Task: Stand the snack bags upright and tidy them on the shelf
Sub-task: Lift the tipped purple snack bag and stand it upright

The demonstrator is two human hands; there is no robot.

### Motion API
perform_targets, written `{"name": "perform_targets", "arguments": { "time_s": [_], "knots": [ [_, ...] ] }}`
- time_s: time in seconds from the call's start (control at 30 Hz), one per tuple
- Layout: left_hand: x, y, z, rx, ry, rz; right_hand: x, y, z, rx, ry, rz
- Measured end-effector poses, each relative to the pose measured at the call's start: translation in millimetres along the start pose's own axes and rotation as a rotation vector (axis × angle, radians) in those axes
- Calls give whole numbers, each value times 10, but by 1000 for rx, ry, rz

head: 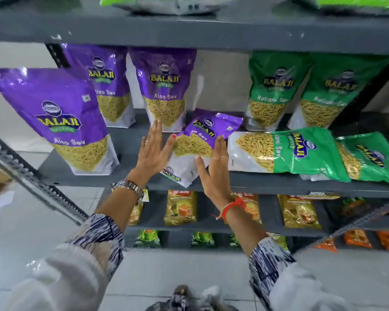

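Grey metal shelf [130,158] fills my view, w/ white wall behind and pale tiled floor below. At its front edge, about mid-length, a purple Aloo Sev bag [194,145] sits tilted, top leaning back and to the right, bottom corner hanging over the edge. My left hand [152,151] is flat against its left side, fingers straight, thumb touching the bag; my right hand [216,169] presses its right side the same way. Neither is clenched, both just sandwich the bag between open palms. Watch on left wrist, red thread on right.

Behind it, two purple bags [164,90] stand upright along the back edge; a third purple one [61,122] stands at the front left corner. Toward the right, two green Ratlami Sev bags [272,93] stand at the back, and two more green ones [301,153] lie flat along the front edge, overlapping. Lower shelves hold small yellow, green and orange packets [181,207].
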State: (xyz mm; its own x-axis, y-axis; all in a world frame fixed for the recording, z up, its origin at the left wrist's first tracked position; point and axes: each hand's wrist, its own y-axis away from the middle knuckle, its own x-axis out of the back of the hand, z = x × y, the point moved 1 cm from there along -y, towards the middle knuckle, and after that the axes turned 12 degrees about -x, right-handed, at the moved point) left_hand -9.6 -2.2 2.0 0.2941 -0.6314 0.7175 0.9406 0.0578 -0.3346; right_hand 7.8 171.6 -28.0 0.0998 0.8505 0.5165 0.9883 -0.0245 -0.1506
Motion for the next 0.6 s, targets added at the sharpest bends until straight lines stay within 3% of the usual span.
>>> {"name": "perform_targets", "arguments": {
  "time_s": [0.07,0.13,0.23,0.33,0.5,0.6],
  "knots": [
    [-16,-123,-88,269,220,-125,-125,-82,8,-124,-139,28],
    [-54,-295,-168,420,331,-194,-259,-151,44,-288,-312,127],
    [-64,-510,-200,488,409,-235,-374,-276,40,-548,-535,234],
    [-186,-686,-407,537,550,-254,-453,-350,92,-786,-718,222],
    [-281,-775,-434,565,724,-212,-458,-463,123,-966,-819,306],
    [-233,-747,-422,572,792,-117,-440,-478,133,-989,-908,245]
  ]
}}
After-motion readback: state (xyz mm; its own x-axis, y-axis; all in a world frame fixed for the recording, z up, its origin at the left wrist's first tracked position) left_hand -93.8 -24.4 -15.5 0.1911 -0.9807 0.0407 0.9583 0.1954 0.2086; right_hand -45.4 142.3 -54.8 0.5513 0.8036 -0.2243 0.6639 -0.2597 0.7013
